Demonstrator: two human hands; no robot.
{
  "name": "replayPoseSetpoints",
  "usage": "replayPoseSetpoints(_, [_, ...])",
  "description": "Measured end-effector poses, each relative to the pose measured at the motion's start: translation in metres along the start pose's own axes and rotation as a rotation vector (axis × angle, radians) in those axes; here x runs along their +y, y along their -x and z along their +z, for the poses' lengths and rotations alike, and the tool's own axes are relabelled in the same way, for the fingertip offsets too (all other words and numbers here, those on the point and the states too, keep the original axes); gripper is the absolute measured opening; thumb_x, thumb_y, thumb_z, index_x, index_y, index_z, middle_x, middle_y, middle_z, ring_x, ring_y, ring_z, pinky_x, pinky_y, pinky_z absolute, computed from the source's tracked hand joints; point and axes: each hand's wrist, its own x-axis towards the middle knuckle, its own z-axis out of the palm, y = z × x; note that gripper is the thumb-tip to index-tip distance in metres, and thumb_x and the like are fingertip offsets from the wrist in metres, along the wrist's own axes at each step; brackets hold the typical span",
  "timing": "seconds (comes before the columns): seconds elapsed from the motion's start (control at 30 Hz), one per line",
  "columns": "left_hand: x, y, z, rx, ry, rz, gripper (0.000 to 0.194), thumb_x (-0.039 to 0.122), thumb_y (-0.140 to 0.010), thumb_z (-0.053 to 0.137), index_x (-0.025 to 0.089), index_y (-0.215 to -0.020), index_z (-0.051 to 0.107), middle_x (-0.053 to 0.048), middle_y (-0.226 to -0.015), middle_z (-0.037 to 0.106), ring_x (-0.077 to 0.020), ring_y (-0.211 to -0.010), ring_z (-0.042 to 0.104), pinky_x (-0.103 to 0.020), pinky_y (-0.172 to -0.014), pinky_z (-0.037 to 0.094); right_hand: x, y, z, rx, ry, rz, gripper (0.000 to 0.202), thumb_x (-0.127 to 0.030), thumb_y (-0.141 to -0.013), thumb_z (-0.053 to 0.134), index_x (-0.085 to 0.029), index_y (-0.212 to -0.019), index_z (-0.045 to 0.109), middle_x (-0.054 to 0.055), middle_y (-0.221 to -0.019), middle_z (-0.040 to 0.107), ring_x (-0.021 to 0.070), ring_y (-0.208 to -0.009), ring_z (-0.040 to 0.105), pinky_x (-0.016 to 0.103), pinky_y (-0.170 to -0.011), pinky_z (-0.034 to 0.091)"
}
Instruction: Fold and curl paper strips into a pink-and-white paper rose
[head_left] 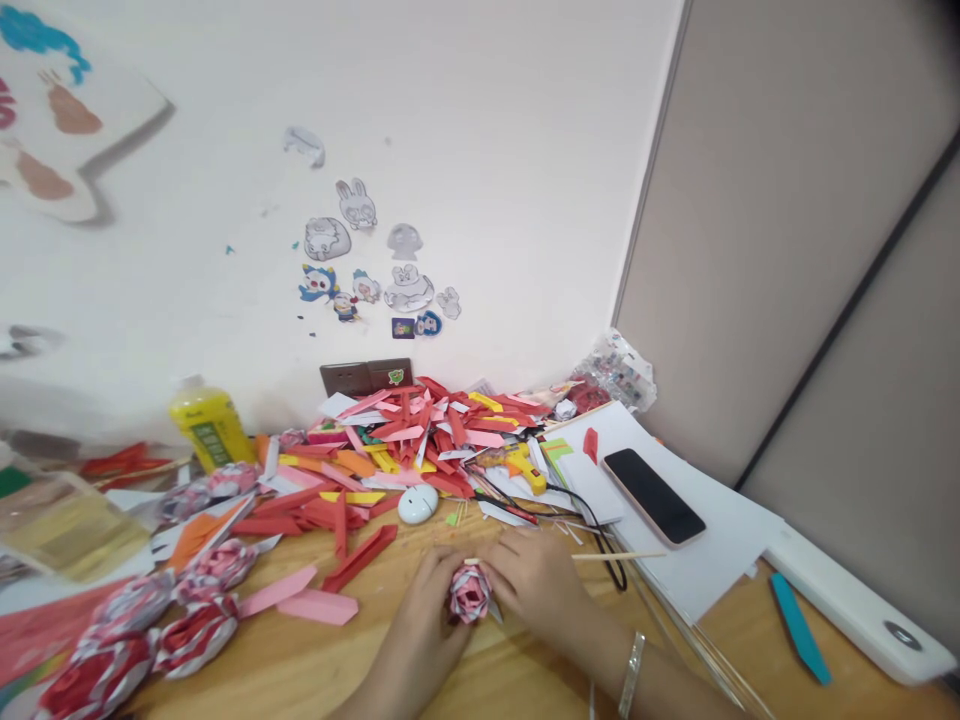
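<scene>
A pink and white folded paper rose [470,592] is held between both hands near the table's front edge, its spiral face toward the camera. My left hand [431,610] wraps round its left side. On its right side, my right hand [536,575] presses with bent fingers. A thin wooden stick [619,555] shows just beyond the right hand; whether the hand touches it is unclear. Two pink paper strips [319,606] and a red folded strip [361,558] lie left of the hands. Several finished paper flowers [196,635] rest at the left.
Behind the hands are a heap of coloured strips [420,430], a white oval case [418,504] and a yellow glue gun [525,468] with a black cable. A phone [654,496] lies on white paper [705,565] at right. A yellow bottle [211,425] stands back left.
</scene>
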Motion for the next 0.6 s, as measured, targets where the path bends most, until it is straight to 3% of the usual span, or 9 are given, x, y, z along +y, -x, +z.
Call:
replayPoseSetpoints(0.1, [0.002, -0.001, 0.000, -0.003, 0.014, 0.011, 0.040, 0.005, -0.070, 0.053, 0.020, -0.107, 0.057, -0.009, -0.102, 0.060, -0.0240, -0.097, 0.058, -0.041, -0.084, 0.050, -0.001, 0.000, -0.006, -0.030, 0.043, -0.016, 0.011, -0.021, -0.090, 0.051, -0.019, -0.082, 0.058, 0.000, -0.068, 0.059, 0.0147, -0.062, 0.052, 0.027, -0.055, 0.027])
replayPoseSetpoints(0.27, [0.003, -0.002, 0.000, -0.018, 0.021, 0.008, 0.038, 0.003, -0.070, 0.052, 0.019, -0.104, 0.058, -0.008, -0.098, 0.060, -0.0218, -0.092, 0.058, -0.036, -0.080, 0.051, -0.001, -0.001, -0.012, -0.093, 0.149, -0.061, 0.016, -0.023, -0.089, 0.053, -0.019, -0.074, 0.056, 0.000, -0.065, 0.057, 0.0130, -0.054, 0.049, 0.027, -0.050, 0.023])
replayPoseSetpoints(0.43, [0.005, 0.001, 0.000, -0.013, 0.020, 0.014, 0.039, 0.001, -0.069, 0.052, 0.020, -0.103, 0.060, -0.007, -0.097, 0.060, -0.0210, -0.091, 0.059, -0.034, -0.079, 0.051, 0.000, -0.002, -0.009, -0.019, 0.117, -0.047, 0.018, -0.023, -0.087, 0.054, -0.019, -0.070, 0.056, 0.000, -0.066, 0.057, 0.0143, -0.060, 0.052, 0.028, -0.052, 0.024])
replayPoseSetpoints(0.6, [0.008, 0.001, 0.000, -0.011, 0.024, 0.024, 0.041, 0.001, -0.069, 0.052, 0.021, -0.104, 0.060, -0.007, -0.098, 0.061, -0.0211, -0.092, 0.059, -0.034, -0.080, 0.051, 0.002, -0.001, -0.005, 0.020, 0.051, -0.042, 0.029, -0.028, -0.094, 0.044, -0.019, -0.069, 0.057, 0.000, -0.063, 0.056, 0.0142, -0.057, 0.051, 0.029, -0.052, 0.025])
